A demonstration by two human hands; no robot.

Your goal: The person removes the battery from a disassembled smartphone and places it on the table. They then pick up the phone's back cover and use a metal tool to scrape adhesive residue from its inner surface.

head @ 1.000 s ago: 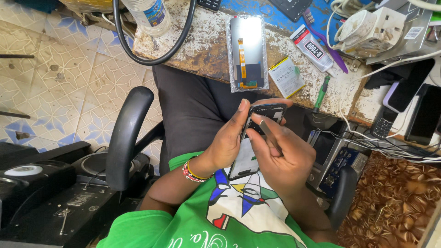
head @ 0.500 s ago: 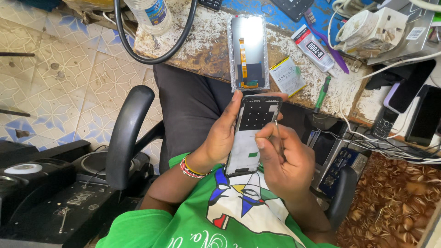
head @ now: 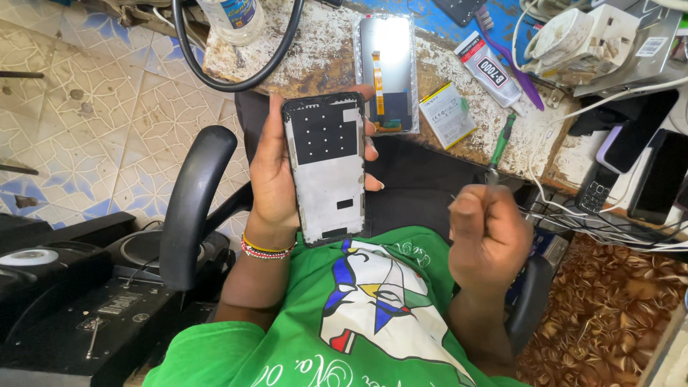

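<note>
Upright, phone frame point(head: 326, 168) in clasping left hand point(head: 276, 168); right hand point(head: 487, 236) fisted, apart.

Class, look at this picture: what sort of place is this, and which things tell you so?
Probably a phone repair bench: a bare phone frame in the left hand, a spare screen and a glue tube on the worn table.

A worn, paint-flecked workbench point(head: 322, 61) carries a replacement phone screen point(head: 387, 72). Right of the screen lie a flat battery point(head: 446, 115), a glue tube point(head: 491, 69) and a purple toothbrush point(head: 512, 61); a black cable point(head: 236, 79) loops to its left.
</note>
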